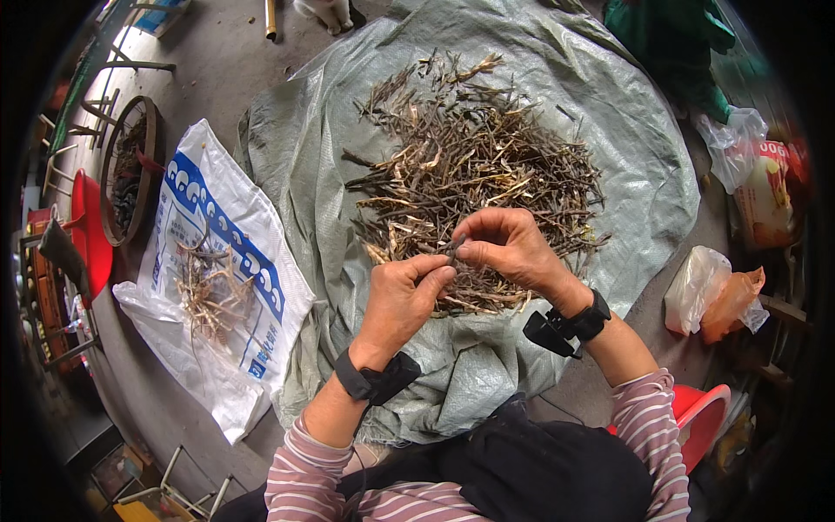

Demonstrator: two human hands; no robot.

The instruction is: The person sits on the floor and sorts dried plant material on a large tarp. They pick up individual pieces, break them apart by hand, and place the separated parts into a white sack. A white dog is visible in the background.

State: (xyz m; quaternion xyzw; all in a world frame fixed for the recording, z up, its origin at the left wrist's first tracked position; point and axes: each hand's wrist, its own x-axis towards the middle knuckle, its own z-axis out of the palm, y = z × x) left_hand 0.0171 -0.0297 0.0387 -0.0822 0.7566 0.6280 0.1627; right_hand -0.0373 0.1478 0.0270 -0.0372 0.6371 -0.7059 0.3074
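Both hands meet over the near edge of a heap of dried brown stalks or roots [483,163], spread on a grey-green woven plastic sheet [639,150]. Between the thumb and forefinger of my left hand [408,293] is the lower end of a small dark dried piece [456,248]. My right hand [515,251] pinches the same piece from the other side. On the left, a smaller bunch of pale, thin roots [212,290] lies on a white and blue woven sack [261,228] bearing writing.
A round basket [153,169] with dark contents stands at the left beside a red plastic stool or basin [91,228]. Plastic bags [701,290] lie at the right, below a printed bag [763,196]. A cat [326,12] is at the top edge, near a bamboo pole [270,19].
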